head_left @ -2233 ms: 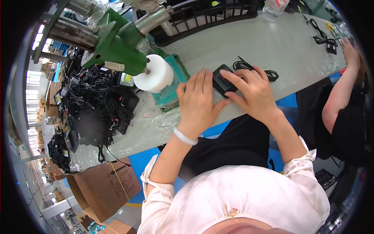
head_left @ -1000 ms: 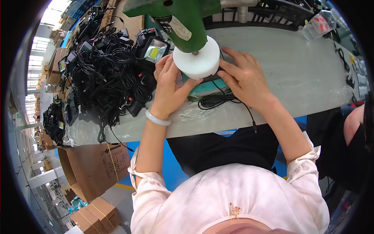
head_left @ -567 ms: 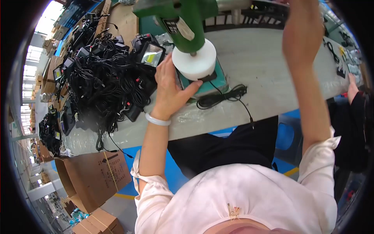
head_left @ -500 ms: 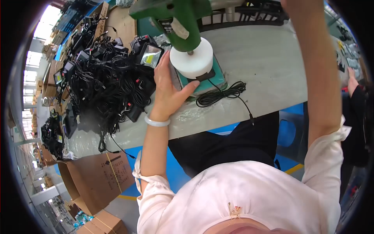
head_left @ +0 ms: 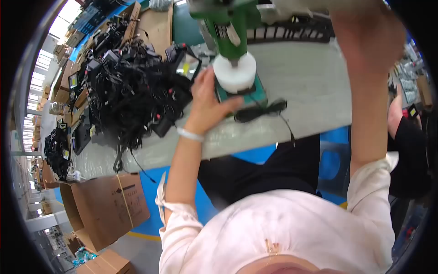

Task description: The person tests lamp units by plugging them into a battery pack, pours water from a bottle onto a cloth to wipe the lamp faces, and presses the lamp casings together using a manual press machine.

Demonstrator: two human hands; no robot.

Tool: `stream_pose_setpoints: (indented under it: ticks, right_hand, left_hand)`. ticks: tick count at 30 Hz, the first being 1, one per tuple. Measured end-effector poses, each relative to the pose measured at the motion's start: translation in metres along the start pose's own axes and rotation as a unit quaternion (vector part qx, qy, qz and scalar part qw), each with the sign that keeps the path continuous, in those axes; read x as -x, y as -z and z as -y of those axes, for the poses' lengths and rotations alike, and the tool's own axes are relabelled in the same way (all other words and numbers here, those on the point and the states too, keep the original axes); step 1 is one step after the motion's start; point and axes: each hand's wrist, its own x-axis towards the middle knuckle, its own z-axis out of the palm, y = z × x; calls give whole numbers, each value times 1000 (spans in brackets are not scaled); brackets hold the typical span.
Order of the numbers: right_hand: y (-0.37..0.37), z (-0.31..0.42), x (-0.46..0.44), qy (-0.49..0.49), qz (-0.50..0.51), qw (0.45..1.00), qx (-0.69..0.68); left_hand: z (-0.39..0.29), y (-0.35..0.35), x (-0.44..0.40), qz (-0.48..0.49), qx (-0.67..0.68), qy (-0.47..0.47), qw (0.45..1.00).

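A green press [head_left: 228, 34] with a round white press head [head_left: 235, 75] stands over a teal pad [head_left: 260, 93]. Under the head's front edge a black part [head_left: 247, 91] shows, mostly covered. Its black cable [head_left: 260, 111] lies bundled on the table, the plug end trailing forward. My left hand [head_left: 207, 102], with a pale bangle at the wrist, rests beside the pad, thumb stretched towards the black part and fingers apart. Whether the thumb touches the part is unclear. My right hand [head_left: 376, 39] is raised at the top right, smeared by motion; its fingers cannot be made out.
A large heap of black adapters and cables [head_left: 132, 91] covers the table's left side. An open cardboard box [head_left: 105, 203] stands on the floor below the left edge. A dark rack [head_left: 292, 33] lies behind the press. Another person's arm [head_left: 397, 112] shows at the right.
My right hand has come down into view at the top right. My left hand stays beside the pad. The whole view has shifted slightly with my head.
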Motion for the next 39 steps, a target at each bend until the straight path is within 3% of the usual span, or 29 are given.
stream_pose_setpoints:
  ticks: [2, 4, 5, 7, 9, 11, 12, 14, 15, 18, 20, 23, 25, 27, 29, 31, 32, 33, 35, 36, 39]
  right_hand:
    - [-16, -3, 0, -109, -226, 965, 71]
    - [-21, -15, 45, -187, -299, 905, 237]
    - [0, -21, 85, -240, -241, 886, 313]
    - [-17, -28, 156, -369, -174, 894, 185]
    - [-60, -17, 192, -459, -232, 854, 81]
    - [-81, -1, 201, -559, -219, 791, -116]
    - [-85, 0, 208, -552, -214, 784, -187]
    - [-89, -3, 216, -520, -194, 768, -319]
    - [-93, -4, 213, -501, -189, 789, -300]
    - [-114, -6, 206, -449, -173, 840, -250]
    - [-120, -6, 207, -470, -162, 840, -219]
    - [-136, -11, 209, -460, -143, 844, -236]
    - [-147, -17, 210, -467, -168, 824, -274]
    - [-151, -18, 198, -450, -189, 805, -338]
    - [-148, -20, 190, -442, -173, 801, -365]
    - [-147, -27, 188, -447, -116, 806, -370]
    - [-146, -33, 187, -447, -62, 811, -372]
    - [-151, -35, 185, -474, -85, 795, -369]
    - [-167, -41, 181, -522, -134, 762, -360]
    - [-172, -46, 174, -533, -88, 767, -346]
    - [-187, -63, 169, -562, -43, 816, -128]
  left_hand:
    - [-10, 2, -5, -16, 10, 49, 999]
    - [-20, 6, -4, -28, 24, 70, 997]
    - [-22, 8, 0, -29, 31, 74, 996]
    - [-37, 14, 14, -10, 67, 73, 995]
    - [-71, 27, 30, 44, 122, 63, 990]
    - [-91, 23, 46, 24, 212, 23, 977]
    - [-101, 19, 56, 15, 259, 5, 966]
    - [-117, 9, 73, -50, 413, 137, 899]
    - [-121, 9, 80, -85, 481, 197, 850]
    - [-119, 7, 107, -140, 461, 196, 854]
    - [-128, 4, 116, -234, 415, 219, 852]
    - [-131, 16, 138, -225, 234, 222, 919]
    - [-127, 28, 156, -239, 228, 162, 930]
    - [-125, 37, 188, -297, 225, 183, 910]
    - [-107, 25, 252, -352, 216, 357, 838]
    - [-70, -2, 340, -336, 141, 514, 777]
    - [-52, -27, 394, -271, 42, 579, 768]
    - [-36, -58, 451, -202, -56, 633, 745]
    - [-12, -122, 545, -89, 76, 729, 674]
    - [-13, -142, 560, -57, 133, 760, 633]
    - [-12, -168, 569, -66, 210, 798, 562]
